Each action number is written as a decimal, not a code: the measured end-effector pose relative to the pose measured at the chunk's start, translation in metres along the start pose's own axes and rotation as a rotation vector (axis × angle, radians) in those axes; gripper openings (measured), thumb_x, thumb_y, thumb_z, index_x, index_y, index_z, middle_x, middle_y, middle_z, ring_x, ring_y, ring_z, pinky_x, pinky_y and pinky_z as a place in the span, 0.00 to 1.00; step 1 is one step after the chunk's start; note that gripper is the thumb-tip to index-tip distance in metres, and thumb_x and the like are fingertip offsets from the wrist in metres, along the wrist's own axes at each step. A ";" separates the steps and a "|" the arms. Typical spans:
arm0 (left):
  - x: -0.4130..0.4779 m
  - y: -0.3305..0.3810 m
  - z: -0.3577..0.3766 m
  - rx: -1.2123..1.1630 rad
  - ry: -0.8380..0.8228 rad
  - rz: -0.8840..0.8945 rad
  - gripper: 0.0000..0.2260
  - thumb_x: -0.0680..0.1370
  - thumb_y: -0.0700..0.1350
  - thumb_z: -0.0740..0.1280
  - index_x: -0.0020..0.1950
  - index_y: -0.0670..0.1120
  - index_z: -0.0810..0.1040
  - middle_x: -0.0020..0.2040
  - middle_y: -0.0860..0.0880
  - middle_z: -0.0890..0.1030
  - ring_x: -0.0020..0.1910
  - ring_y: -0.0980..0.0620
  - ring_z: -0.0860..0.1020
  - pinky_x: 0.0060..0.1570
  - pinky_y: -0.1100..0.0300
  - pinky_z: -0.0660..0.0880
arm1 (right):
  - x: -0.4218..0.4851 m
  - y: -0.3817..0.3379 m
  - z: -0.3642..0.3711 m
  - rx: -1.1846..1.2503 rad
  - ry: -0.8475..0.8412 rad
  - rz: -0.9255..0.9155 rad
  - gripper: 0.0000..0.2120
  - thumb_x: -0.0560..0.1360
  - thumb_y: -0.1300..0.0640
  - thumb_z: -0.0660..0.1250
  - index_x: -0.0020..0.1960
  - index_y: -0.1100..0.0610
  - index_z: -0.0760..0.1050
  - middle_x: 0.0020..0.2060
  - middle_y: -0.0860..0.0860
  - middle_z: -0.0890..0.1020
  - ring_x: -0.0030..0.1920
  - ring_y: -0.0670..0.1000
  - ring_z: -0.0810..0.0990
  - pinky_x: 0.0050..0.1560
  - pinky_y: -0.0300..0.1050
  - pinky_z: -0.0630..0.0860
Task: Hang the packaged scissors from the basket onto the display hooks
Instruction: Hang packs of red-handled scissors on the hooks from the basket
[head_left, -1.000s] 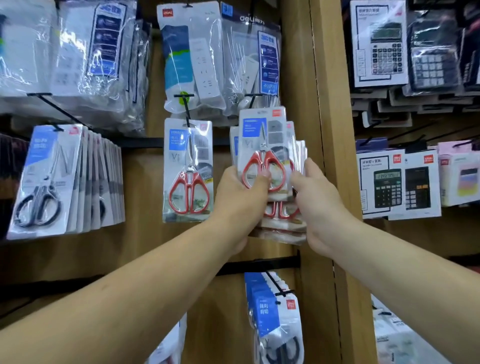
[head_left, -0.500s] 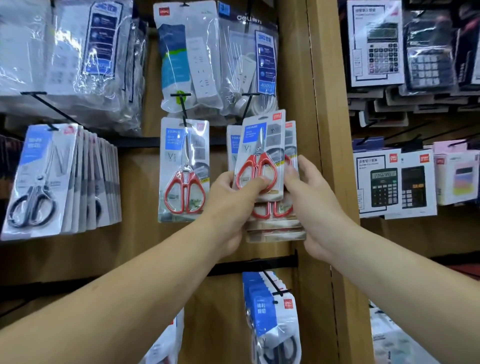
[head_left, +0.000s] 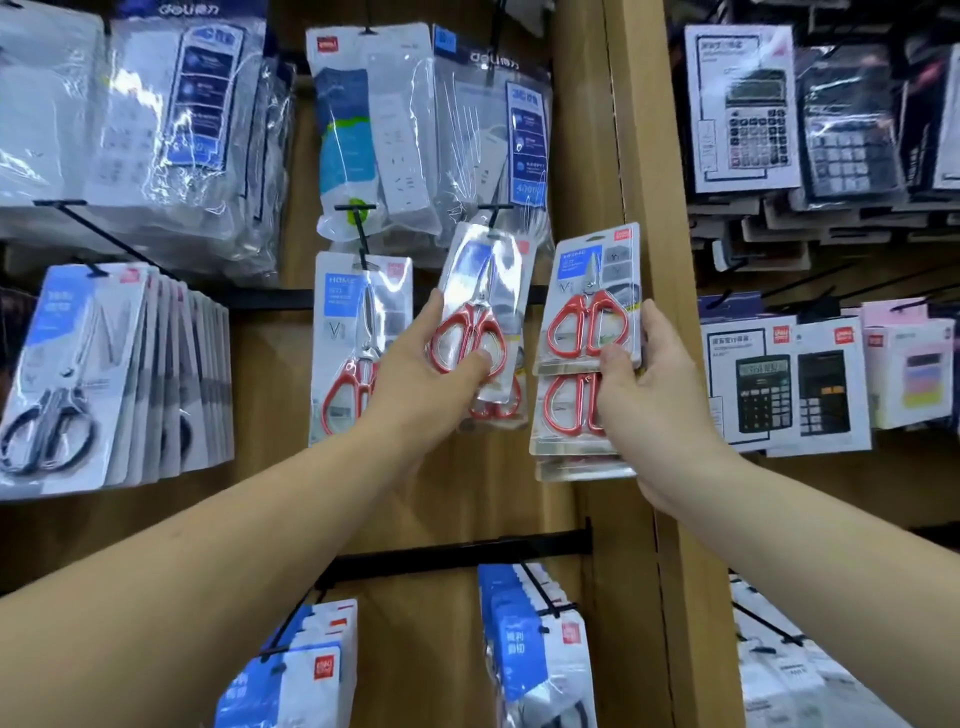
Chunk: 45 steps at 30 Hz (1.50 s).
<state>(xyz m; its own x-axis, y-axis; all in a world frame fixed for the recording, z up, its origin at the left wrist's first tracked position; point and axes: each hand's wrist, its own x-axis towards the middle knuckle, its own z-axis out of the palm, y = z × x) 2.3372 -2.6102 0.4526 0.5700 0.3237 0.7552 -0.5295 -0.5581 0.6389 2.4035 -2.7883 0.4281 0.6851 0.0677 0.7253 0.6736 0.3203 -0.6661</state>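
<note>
A: Looks of the pack of scissors (head_left: 480, 312) in the left hand (head_left: 431, 384)?
B: Clear blister on a white card, blue label near the top washed out by glare, red looped handles, steel blades pointing up. Held tilted in front of the wooden panel (head_left: 467, 499), top edge just below the crossbar of the middle hook (head_left: 493, 210). On the hook or not, cannot tell.
A: Grip?
B: A pinch: thumb (head_left: 480, 361) pressed on the front over the red handles, other fingers curled behind the left edge.
A: And the right hand (head_left: 660, 395)?
B: Clamped on a fanned stack of packs (head_left: 587, 312) with the same red handles and a red logo at the top right corner, just beside the wooden post (head_left: 639, 156). Thumb flat on the front, fingers wrapped up the right edge from behind.
A: Counts?
B: One pack in the left hand. One half-hidden pack (head_left: 498, 410) right behind it, only red loops showing. One hanging pack (head_left: 363, 332) on the left hook (head_left: 358, 223), partly covered by the left wrist. In the stack, two pairs of handles plain and further card edges beneath: at least three, exact number impossible to tell.
A: Around?
B: Row of black-handled scissors packs (head_left: 62, 384) far left, too overlapped to count. Bagged power strips (head_left: 400, 135) above, boxed calculators (head_left: 763, 395) right of the post.
</note>
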 end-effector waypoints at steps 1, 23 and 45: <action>0.004 0.000 0.002 0.027 0.005 0.006 0.35 0.82 0.45 0.72 0.84 0.59 0.59 0.55 0.64 0.80 0.44 0.68 0.84 0.33 0.73 0.76 | 0.000 0.000 0.000 0.000 0.002 0.004 0.22 0.87 0.55 0.61 0.78 0.40 0.65 0.60 0.39 0.82 0.55 0.45 0.87 0.45 0.45 0.87; 0.013 -0.044 0.026 0.327 -0.016 -0.063 0.41 0.80 0.58 0.71 0.86 0.58 0.51 0.74 0.56 0.76 0.70 0.51 0.77 0.70 0.48 0.76 | -0.004 0.014 -0.013 -0.008 -0.023 0.025 0.23 0.86 0.55 0.63 0.76 0.35 0.65 0.55 0.34 0.82 0.55 0.44 0.87 0.48 0.45 0.86; -0.029 0.004 0.012 -0.058 -0.220 -0.029 0.19 0.77 0.49 0.77 0.66 0.56 0.77 0.53 0.54 0.86 0.50 0.57 0.87 0.41 0.65 0.83 | -0.021 0.003 0.016 0.116 -0.051 0.105 0.18 0.87 0.46 0.59 0.76 0.43 0.71 0.57 0.43 0.85 0.51 0.43 0.88 0.46 0.43 0.86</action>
<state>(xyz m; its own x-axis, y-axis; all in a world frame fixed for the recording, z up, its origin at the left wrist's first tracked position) 2.3254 -2.6310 0.4316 0.7059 0.1609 0.6898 -0.5420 -0.5042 0.6723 2.3871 -2.7740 0.4133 0.7330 0.1538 0.6626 0.5602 0.4160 -0.7163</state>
